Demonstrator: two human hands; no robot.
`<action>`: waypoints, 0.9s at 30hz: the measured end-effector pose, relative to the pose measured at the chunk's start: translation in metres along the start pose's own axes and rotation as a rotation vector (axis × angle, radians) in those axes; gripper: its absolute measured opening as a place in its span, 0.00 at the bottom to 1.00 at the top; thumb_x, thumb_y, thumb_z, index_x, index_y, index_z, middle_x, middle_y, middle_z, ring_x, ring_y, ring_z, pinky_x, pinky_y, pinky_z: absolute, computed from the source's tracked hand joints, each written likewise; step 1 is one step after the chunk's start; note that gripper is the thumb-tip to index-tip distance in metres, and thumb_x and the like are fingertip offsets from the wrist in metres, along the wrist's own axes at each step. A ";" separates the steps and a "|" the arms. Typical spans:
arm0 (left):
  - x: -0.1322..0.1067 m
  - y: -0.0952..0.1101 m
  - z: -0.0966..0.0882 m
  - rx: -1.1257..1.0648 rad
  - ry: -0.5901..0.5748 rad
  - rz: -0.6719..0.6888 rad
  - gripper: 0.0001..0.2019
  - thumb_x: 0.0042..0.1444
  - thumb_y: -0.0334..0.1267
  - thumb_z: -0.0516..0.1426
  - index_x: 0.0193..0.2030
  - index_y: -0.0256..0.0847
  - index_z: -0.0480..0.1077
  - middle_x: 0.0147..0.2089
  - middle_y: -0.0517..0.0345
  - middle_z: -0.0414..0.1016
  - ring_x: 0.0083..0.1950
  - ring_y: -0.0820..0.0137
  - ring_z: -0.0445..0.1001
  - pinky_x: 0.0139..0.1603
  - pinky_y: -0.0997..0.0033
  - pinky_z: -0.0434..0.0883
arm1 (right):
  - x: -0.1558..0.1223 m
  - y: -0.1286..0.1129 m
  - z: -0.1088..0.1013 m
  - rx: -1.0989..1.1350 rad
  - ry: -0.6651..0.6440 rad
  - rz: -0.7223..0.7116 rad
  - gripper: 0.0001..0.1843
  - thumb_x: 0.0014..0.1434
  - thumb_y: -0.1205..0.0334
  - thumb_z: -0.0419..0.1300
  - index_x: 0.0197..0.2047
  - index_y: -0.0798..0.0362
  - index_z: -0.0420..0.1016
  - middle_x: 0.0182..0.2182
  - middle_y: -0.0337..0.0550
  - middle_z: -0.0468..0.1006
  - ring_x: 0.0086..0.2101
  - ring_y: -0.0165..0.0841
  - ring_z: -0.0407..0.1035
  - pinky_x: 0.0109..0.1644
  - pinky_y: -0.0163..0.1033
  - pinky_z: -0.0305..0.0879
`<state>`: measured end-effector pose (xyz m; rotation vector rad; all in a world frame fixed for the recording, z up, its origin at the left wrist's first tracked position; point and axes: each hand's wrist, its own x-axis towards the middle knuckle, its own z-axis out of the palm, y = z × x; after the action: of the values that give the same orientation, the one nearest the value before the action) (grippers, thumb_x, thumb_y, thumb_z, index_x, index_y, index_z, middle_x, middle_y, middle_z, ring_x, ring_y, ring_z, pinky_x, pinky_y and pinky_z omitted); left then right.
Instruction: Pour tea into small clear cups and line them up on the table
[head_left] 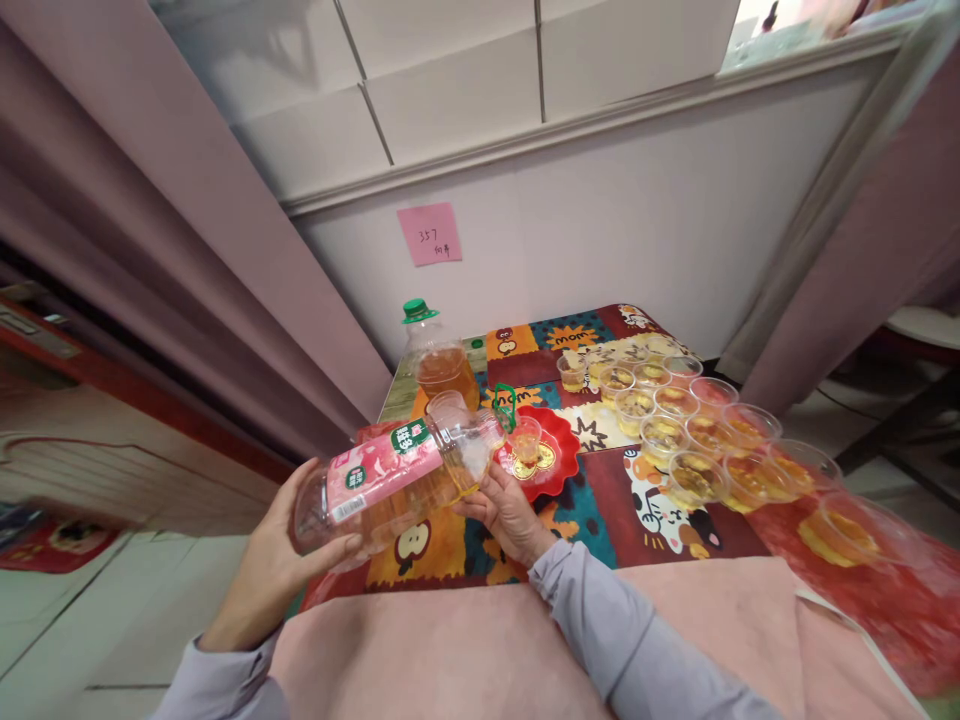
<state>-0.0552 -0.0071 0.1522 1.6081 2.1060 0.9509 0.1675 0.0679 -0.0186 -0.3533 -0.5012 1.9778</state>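
A large clear bottle (390,468) with a pink label and pale amber liquid lies tilted, nearly level, across both hands. My left hand (279,560) is wrapped around its base. Under the neck, my right hand (504,508) grips the bottle near the shoulder, its fingers partly hidden. A green ring handle (505,408) hangs at the mouth. Just beyond the mouth, a small clear plastic cup (528,432) with some liquid stands on a red scalloped plate (568,455) with a gold pattern. Behind the bottle, the rim of another clear cup (447,402) shows.
At the back left stands a second big bottle (444,372) with a green cap, partly filled. Several clear cups (664,436) of yellow liquid crowd the right side of the patterned tablecloth (600,510). A pink note (430,235) is on the wall behind.
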 end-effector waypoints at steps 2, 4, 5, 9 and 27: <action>0.000 -0.001 -0.001 0.004 -0.016 0.012 0.52 0.40 0.60 0.71 0.71 0.39 0.62 0.68 0.37 0.73 0.65 0.42 0.76 0.66 0.40 0.73 | 0.000 0.001 -0.001 -0.003 -0.005 -0.001 0.34 0.52 0.48 0.79 0.58 0.47 0.76 0.50 0.41 0.85 0.41 0.33 0.82 0.46 0.40 0.81; 0.000 -0.003 -0.002 0.011 -0.024 0.021 0.53 0.42 0.59 0.71 0.71 0.37 0.61 0.69 0.37 0.73 0.66 0.42 0.75 0.66 0.40 0.72 | 0.000 0.001 -0.001 -0.007 -0.006 -0.006 0.33 0.52 0.48 0.78 0.58 0.47 0.76 0.51 0.41 0.85 0.40 0.33 0.82 0.46 0.40 0.81; 0.000 -0.004 -0.002 0.011 -0.025 0.022 0.53 0.41 0.59 0.71 0.72 0.36 0.60 0.69 0.36 0.72 0.66 0.42 0.75 0.66 0.40 0.72 | 0.000 0.001 -0.001 -0.009 -0.006 -0.007 0.33 0.53 0.48 0.78 0.58 0.47 0.76 0.51 0.42 0.85 0.41 0.33 0.82 0.47 0.40 0.81; 0.001 -0.008 -0.002 0.011 -0.011 0.023 0.52 0.41 0.59 0.70 0.71 0.37 0.61 0.69 0.37 0.72 0.65 0.42 0.76 0.66 0.39 0.72 | 0.000 0.000 0.000 -0.011 -0.006 -0.003 0.34 0.52 0.47 0.79 0.57 0.47 0.76 0.50 0.42 0.85 0.41 0.34 0.82 0.46 0.41 0.81; 0.003 -0.012 -0.001 0.020 -0.006 0.014 0.53 0.39 0.61 0.70 0.70 0.40 0.62 0.69 0.39 0.72 0.67 0.40 0.74 0.69 0.37 0.69 | 0.000 0.000 -0.001 -0.018 -0.004 -0.004 0.35 0.50 0.46 0.79 0.57 0.47 0.75 0.48 0.41 0.85 0.38 0.32 0.81 0.46 0.42 0.82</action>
<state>-0.0656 -0.0062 0.1453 1.6360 2.1096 0.9311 0.1682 0.0679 -0.0197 -0.3587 -0.5220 1.9719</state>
